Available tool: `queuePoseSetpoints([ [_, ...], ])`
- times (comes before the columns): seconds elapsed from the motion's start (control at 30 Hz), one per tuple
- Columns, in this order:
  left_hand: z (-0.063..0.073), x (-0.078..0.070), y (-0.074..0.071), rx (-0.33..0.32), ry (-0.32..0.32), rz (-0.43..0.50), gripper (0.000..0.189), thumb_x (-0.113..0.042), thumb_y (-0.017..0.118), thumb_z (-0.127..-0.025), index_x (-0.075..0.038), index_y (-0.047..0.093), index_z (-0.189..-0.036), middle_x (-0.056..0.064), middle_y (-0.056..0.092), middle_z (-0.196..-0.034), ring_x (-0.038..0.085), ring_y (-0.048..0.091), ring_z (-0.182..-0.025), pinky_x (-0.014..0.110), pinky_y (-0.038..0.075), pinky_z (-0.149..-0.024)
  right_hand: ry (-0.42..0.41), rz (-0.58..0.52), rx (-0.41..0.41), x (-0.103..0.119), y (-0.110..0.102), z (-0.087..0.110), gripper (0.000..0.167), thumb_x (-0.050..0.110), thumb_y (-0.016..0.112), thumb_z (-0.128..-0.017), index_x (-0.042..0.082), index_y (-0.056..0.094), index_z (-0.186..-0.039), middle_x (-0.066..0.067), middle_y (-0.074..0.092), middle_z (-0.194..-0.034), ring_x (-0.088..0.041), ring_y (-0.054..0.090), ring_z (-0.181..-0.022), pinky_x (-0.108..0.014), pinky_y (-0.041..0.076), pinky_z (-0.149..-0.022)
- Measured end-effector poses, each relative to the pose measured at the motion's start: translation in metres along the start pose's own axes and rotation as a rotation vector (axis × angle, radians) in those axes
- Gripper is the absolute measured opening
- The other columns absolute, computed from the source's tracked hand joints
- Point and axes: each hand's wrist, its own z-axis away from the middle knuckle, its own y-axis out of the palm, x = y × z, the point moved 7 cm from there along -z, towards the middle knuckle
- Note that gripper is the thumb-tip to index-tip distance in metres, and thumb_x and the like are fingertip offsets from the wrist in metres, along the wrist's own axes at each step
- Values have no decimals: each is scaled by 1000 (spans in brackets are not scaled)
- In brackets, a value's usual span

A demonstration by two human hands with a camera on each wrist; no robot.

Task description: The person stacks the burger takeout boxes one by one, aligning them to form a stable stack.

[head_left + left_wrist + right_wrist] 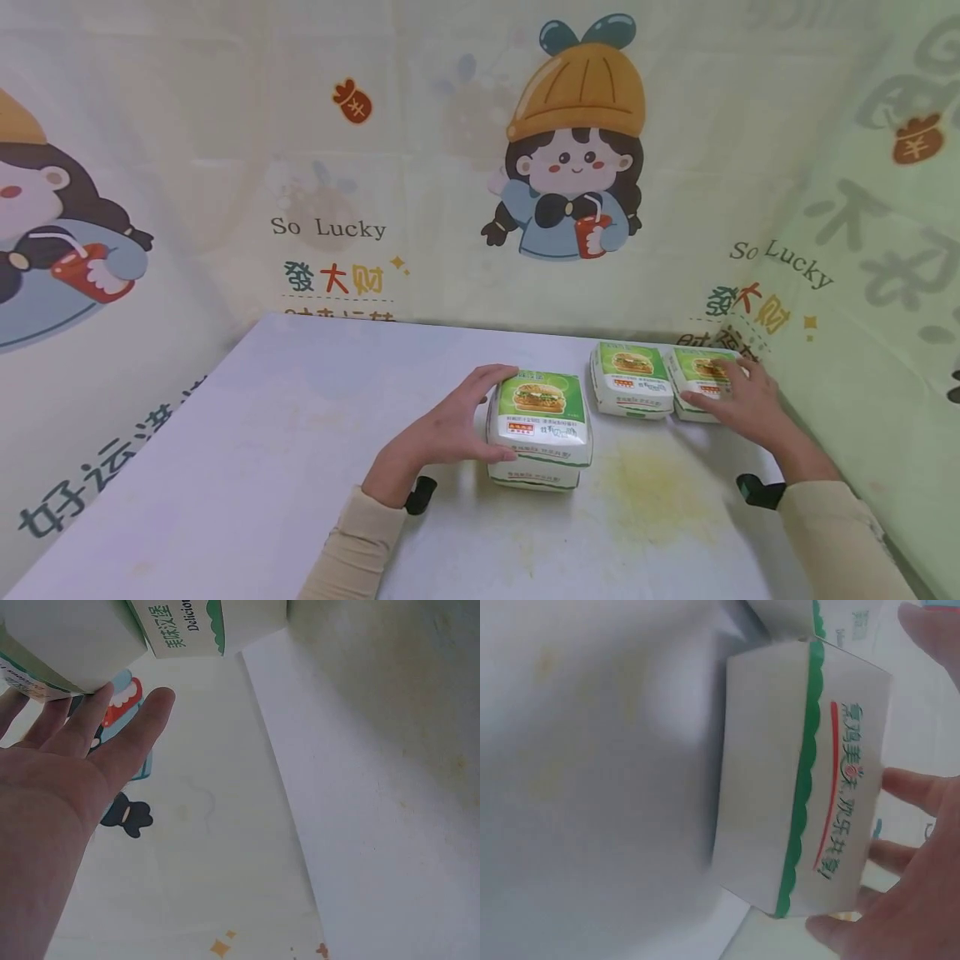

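One stacked box (pixel 543 417) against left fingers (pixel 486 377)

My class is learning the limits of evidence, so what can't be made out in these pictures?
Top of the lower box: head view, covered by the upper box.
Full label of the far-right box: head view, partly behind the right hand.
Small print on the upper box: head view, too small.
Whole left cartoon figure: head view, cut by left edge.
Rest of the right hand: right wrist view, cut by frame edge.
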Motion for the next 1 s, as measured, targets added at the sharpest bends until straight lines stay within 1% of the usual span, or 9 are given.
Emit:
queuePoseSetpoints([
  [0.13,0,1,0,2,2,3,100,-32,88,-70,-32,31,-152,-12,29,-154,13,36,-138,48,40,-113,21,-16,-2,-2,5,-1,95,60,61,-88,-7,26,-145,-47,6,-147,-71,12,-128,-79,25,-92],
  [0.27,0,1,0,3,8,13,100,-34,88,-70,-34,30,-152,-13,28,-155,13,36,-138,50,40,-113,35,-49,-50,-3,8,1,90,53,63,-90,-7,25,-145,-47,5,-146,-72,14,-126,-79,25,-91],
  [0.4,0,1,0,2,10,28,102,-35,89,-69,-35,30,-153,-15,27,-154,11,36,-137,49,40,-113,78,-60,-77,-9,10,2,91,53,62,-91,-8,23,-146,-47,4,-147,-73,18,-124,-79,28,-90],
  [0.6,0,2,0,2,-7,73,111,-38,90,-67,-42,21,-154,-15,26,-155,8,33,-139,46,38,-115,101,-67,-82,-12,12,4,93,54,62,-90,-6,21,-147,-48,4,-146,-74,19,-122,-79,30,-87],
  [0.73,0,0,0,3,1,104,114,-36,91,-67,-44,17,-154,-14,25,-156,8,31,-141,45,38,-116,120,-56,-91,-12,11,5,91,53,62,-90,-4,22,-148,-46,5,-147,-72,22,-121,-78,33,-86],
  [0.87,1,-1,0,7,9,118,112,-35,90,-69,-45,17,-154,-14,26,-155,8,31,-141,46,37,-116,139,-50,-98,-12,9,7,91,53,62,-90,-4,22,-149,-45,6,-148,-69,23,-121,-77,35,-85],
  [1.0,1,0,-1,7,8,118,107,-35,87,-72,-44,18,-154,-13,27,-155,9,33,-141,47,38,-116,120,-57,-130,-9,2,10,90,50,63,-90,-6,23,-149,-45,9,-147,-67,26,-117,-74,37,-82],
])
